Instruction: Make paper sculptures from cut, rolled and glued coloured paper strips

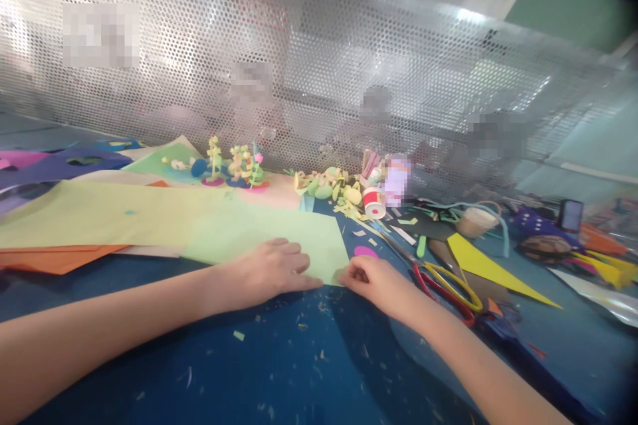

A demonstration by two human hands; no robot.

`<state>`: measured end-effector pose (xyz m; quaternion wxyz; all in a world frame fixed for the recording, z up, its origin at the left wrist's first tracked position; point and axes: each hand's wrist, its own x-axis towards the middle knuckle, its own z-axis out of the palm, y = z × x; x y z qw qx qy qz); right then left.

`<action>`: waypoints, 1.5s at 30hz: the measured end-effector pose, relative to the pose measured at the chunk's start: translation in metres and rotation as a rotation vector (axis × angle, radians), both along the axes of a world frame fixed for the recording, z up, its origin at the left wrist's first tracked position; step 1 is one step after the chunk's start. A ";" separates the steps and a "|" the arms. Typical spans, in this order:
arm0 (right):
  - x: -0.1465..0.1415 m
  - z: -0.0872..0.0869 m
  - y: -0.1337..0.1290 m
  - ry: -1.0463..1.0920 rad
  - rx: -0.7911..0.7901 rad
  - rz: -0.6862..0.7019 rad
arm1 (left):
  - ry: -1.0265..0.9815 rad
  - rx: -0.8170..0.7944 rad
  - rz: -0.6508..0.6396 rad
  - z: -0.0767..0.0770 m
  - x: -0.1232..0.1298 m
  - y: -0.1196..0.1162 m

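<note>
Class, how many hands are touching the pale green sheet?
2. The left hand lies along the near edge of the pale green sheet; the right hand is at its near right corner. No others show there.

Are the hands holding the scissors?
No, the scissors lie on the table while the left hand and right hand touch the green paper.

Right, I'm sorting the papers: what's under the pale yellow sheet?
Orange paper pokes out along the near edge of the pale yellow sheet, with whitish paper beside it. Anything farther in is covered.
</note>
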<state>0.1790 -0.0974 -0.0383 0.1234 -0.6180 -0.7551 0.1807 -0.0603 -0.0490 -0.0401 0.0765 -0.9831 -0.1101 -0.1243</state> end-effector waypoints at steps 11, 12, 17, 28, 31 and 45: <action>-0.013 -0.009 -0.006 -0.156 0.211 -0.047 | 0.027 0.009 0.000 0.001 0.000 -0.002; -0.015 -0.012 -0.006 -0.183 0.250 -0.064 | 0.028 0.007 0.004 0.000 0.000 -0.001; -0.017 -0.018 -0.006 -0.207 0.302 -0.067 | 0.024 -0.029 0.005 0.000 -0.001 0.000; -0.003 0.006 -0.012 -0.193 0.081 -0.053 | -0.004 -0.084 0.010 -0.002 -0.001 0.001; 0.008 0.011 -0.012 -0.186 0.023 -0.023 | 0.015 -0.082 0.015 -0.002 -0.001 0.002; -0.038 -0.005 -0.019 0.228 0.231 0.228 | -0.070 -0.322 0.058 0.002 -0.005 0.005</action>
